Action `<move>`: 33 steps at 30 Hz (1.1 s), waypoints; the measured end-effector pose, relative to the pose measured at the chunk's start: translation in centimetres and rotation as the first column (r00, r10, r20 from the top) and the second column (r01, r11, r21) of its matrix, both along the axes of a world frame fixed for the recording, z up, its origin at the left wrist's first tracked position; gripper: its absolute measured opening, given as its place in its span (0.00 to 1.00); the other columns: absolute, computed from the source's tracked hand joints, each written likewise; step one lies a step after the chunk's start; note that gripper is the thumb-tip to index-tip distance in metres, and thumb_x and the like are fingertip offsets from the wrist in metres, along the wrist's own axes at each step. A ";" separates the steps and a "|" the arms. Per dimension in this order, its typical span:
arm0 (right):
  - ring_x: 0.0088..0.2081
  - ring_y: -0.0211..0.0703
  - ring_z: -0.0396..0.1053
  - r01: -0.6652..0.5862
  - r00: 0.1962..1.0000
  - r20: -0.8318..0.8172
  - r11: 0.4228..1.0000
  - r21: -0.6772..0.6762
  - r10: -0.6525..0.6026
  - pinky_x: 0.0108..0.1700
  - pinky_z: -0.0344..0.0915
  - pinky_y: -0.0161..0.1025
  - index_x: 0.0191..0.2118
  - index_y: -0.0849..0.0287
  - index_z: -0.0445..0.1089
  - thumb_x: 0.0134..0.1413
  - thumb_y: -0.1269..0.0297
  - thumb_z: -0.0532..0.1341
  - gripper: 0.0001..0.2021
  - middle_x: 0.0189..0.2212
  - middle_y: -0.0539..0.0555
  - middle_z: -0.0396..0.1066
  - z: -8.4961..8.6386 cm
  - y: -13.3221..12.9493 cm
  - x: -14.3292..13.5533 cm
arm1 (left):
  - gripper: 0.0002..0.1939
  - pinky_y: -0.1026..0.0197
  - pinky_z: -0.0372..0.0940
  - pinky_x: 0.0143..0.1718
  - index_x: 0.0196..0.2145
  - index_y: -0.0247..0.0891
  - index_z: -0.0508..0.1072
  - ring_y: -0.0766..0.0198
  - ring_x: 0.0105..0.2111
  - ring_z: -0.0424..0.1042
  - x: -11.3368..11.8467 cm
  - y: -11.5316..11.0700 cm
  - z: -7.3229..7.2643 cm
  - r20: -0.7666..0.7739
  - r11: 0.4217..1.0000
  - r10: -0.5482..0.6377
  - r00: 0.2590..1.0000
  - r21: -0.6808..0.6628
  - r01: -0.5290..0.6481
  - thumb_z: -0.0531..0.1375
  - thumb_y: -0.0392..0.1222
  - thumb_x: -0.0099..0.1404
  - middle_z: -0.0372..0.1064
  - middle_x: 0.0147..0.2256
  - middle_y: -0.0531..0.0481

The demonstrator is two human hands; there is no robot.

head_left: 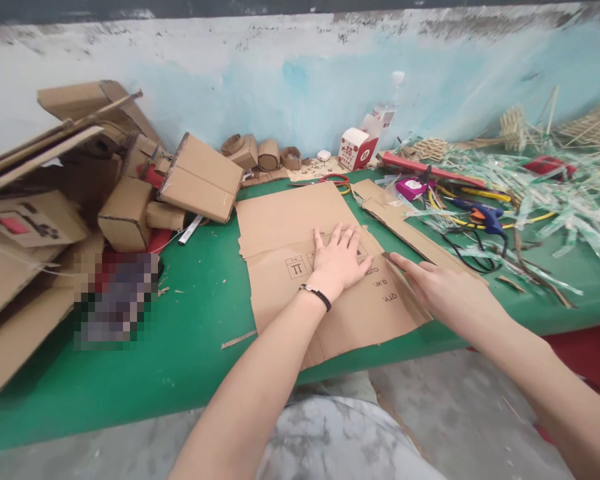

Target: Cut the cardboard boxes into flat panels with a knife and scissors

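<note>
A large flat piece of cardboard (pixel 290 213) with printed marks lies on the green table, a crease running across it. My left hand (pixel 339 259) rests flat on it with the fingers spread, pressing on the printed part. At the sheet's right edge, my right hand (pixel 425 283) is closed with the index finger stretched forward along a thin dark blade (pixel 388 256). The tip of this cutting tool touches the cardboard; its handle is hidden in my palm. Just right of the sheet lies a long cardboard strip (pixel 410 233).
Cardboard boxes (pixel 200 175) and pieces pile up at the left, near a blurred dark object (pixel 123 297). A blue glue gun (pixel 485 215), cables, a purple item (pixel 412 188) and clear green-tinted scraps (pixel 570 207) cover the right. A red-white box (pixel 356 149) stands by the wall.
</note>
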State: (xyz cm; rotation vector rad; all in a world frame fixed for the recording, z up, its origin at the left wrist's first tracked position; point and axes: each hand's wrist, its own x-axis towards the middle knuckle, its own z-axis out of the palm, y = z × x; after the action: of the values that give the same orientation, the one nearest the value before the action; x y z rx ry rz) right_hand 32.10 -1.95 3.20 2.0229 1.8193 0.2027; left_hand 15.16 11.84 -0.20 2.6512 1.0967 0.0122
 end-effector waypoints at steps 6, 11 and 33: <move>0.28 0.47 0.78 -0.014 1.000 0.024 1.000 0.018 0.013 0.21 0.46 0.41 0.78 0.48 0.57 0.76 0.64 0.52 0.29 0.38 0.55 0.80 -0.6 -1.0 0.2 | 0.38 0.26 0.27 0.76 0.79 0.46 0.50 0.48 0.80 0.34 0.0 0.0 0.1 0.002 1.000 0.008 1.000 -0.013 -0.008 0.41 0.61 0.79 0.42 0.79 0.53; 0.28 0.47 0.78 -0.012 1.000 0.020 1.000 0.005 0.012 0.22 0.44 0.39 0.79 0.47 0.56 0.75 0.66 0.54 0.30 0.38 0.55 0.79 -0.5 -1.7 0.1 | 0.38 0.25 0.28 0.76 0.79 0.42 0.50 0.49 0.80 0.35 0.0 0.0 0.3 -0.006 1.000 0.000 1.000 -0.008 0.000 0.40 0.61 0.79 0.41 0.79 0.52; 0.22 0.43 0.76 0.078 0.997 0.029 0.997 -0.003 -0.077 0.21 0.40 0.40 0.78 0.41 0.56 0.73 0.72 0.53 0.33 0.40 0.53 0.79 0.0 -6.1 -1.0 | 0.38 0.25 0.30 0.76 0.79 0.46 0.49 0.49 0.80 0.35 0.1 0.4 -0.2 -0.016 1.000 -0.010 1.000 0.017 0.010 0.38 0.62 0.79 0.41 0.79 0.54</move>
State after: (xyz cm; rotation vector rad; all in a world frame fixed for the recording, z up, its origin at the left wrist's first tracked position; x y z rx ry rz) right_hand 31.13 -8.03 3.24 2.0725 1.7188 0.2043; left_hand 15.24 12.25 -0.36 2.6758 1.0933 -0.0019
